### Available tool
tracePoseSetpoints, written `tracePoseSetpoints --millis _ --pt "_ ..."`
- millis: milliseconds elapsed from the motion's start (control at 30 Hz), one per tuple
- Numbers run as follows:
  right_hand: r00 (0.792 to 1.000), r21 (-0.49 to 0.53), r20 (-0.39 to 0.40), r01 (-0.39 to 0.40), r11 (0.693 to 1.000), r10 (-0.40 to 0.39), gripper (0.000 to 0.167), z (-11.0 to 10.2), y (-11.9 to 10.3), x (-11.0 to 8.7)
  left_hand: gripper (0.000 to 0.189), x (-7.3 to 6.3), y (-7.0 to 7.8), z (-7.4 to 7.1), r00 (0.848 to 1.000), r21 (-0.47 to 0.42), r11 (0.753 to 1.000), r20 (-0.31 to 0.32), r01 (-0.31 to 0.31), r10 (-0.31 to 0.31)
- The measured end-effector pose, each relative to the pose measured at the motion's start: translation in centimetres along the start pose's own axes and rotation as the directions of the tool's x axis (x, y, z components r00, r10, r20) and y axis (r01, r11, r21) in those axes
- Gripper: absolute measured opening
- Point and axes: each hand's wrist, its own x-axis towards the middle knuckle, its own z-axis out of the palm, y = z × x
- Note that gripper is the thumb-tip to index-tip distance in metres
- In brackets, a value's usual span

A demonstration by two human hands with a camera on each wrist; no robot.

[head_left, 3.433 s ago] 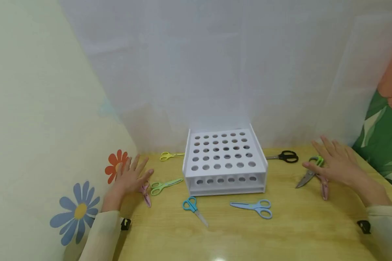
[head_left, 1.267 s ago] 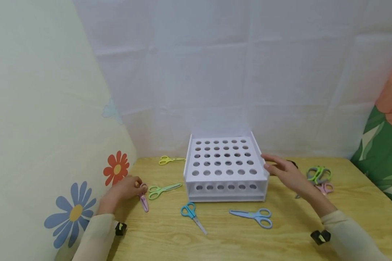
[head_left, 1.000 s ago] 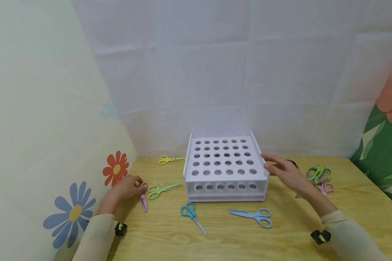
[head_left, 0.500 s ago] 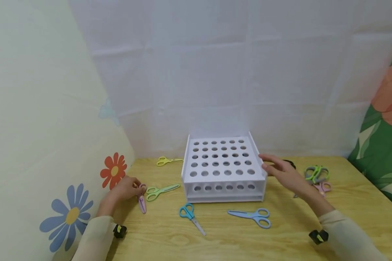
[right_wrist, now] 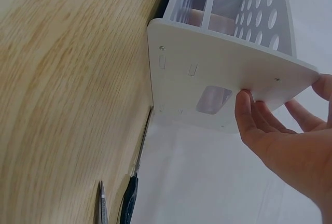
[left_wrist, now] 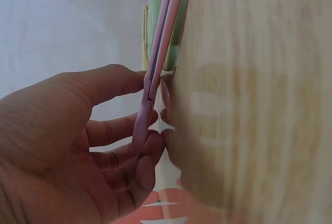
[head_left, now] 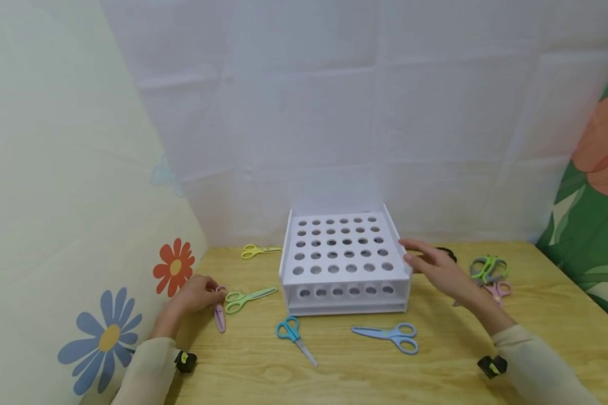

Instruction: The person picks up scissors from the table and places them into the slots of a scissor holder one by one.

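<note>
My left hand [head_left: 195, 293] pinches the handle of the left pink scissors [head_left: 219, 318] at the table's left side. In the left wrist view, the thumb and bent fingers lie on either side of those pink scissors [left_wrist: 162, 42], which are tipped on the table. My right hand [head_left: 443, 275] touches the right side panel of the white holed rack [head_left: 349, 275]. In the right wrist view, its fingertips [right_wrist: 248, 102] rest against the panel [right_wrist: 207, 68], near the upper edge. Light green scissors [head_left: 248, 298] lie just right of my left hand.
Yellow scissors [head_left: 258, 251] lie behind at the left. Teal scissors [head_left: 295, 337] and light blue scissors [head_left: 387, 334] lie before the rack. Partly hidden black scissors [head_left: 447, 253], green-grey scissors [head_left: 488, 269] and another pink pair [head_left: 499, 289] lie on the right.
Both hands earlier lay spread over scissors at the sides. The left has since taken hold of the pink scissors; the right has moved left to the rack. Over the last second both stay nearly still.
</note>
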Motion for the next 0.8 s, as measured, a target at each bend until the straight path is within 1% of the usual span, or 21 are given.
tracePoseSetpoints --millis 267,367,500,667,800 --pt "1.000 -0.004 -0.004 -0.002 1.000 0.002 0.055 0.09 -0.15 -0.01 0.035 0.35 -0.44 0.51 1.000 -0.049 0.999 0.005 0.018 -0.018" --pt "1.000 -0.006 -0.011 -0.010 1.000 0.010 0.055 0.14 -0.23 -0.12 0.036 0.63 -0.48 0.71 1.000 -0.078 0.997 -0.005 0.029 -0.030" --pt "1.000 -0.003 -0.016 -0.020 1.000 0.020 0.055 0.20 -0.26 -0.17 0.039 0.77 -0.47 0.79 0.999 -0.130 0.991 -0.025 0.027 -0.030" --pt "1.000 0.000 -0.017 -0.018 1.000 0.018 0.055 0.25 -0.17 -0.12 0.043 0.68 -0.35 0.73 0.999 -0.169 0.986 -0.054 -0.003 -0.007" --pt "1.000 0.001 -0.016 -0.020 1.000 0.020 0.055 0.35 -0.07 -0.11 0.043 0.42 0.26 0.35 0.998 -0.178 0.984 -0.064 -0.030 0.018"
